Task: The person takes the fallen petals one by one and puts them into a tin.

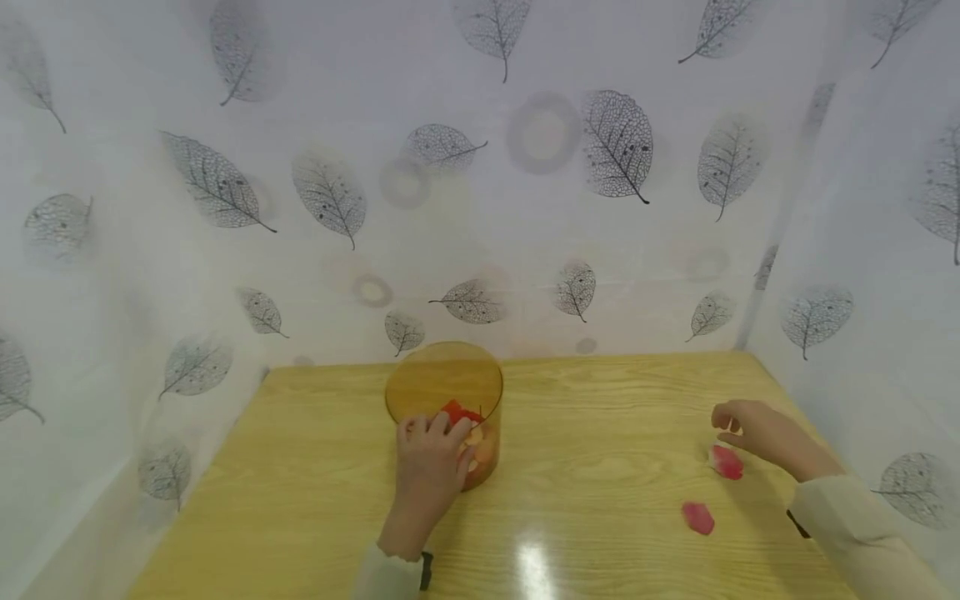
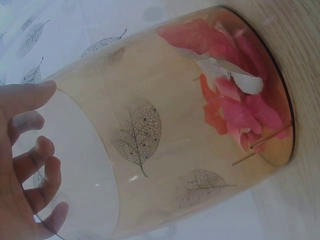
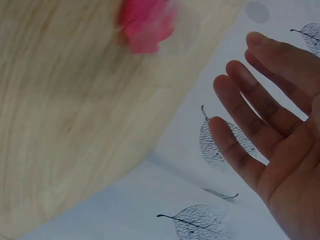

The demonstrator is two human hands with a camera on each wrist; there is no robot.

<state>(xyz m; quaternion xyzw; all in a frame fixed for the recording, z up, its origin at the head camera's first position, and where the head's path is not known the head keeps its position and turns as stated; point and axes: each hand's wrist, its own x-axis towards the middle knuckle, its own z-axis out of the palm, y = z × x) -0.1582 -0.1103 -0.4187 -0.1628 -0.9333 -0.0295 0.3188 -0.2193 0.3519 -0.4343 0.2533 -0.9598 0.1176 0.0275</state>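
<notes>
An amber see-through glass container (image 1: pixel 442 371) stands on the wooden table, left of the middle. Pink, red and white petals (image 2: pixel 245 110) lie in its bottom, along with a thin brown stem (image 2: pixel 270 136). My left hand (image 1: pixel 429 471) is at the container's mouth, fingers spread and slightly bent, with nothing visible between them. Whether the thumb touches the rim cannot be made out. My right hand (image 1: pixel 765 433) hovers over the table's right side, fingers loosely bent and holding nothing. Just below it lies a pink-and-white petal (image 1: pixel 726 462); a second pink petal (image 1: pixel 698 517) lies nearer to me.
The light wooden table (image 1: pixel 592 433) carries the container and the loose petals. White sheeting with a grey leaf print (image 1: pixel 480 208) encloses it at the back and both sides. The right hand is close to the table's right edge.
</notes>
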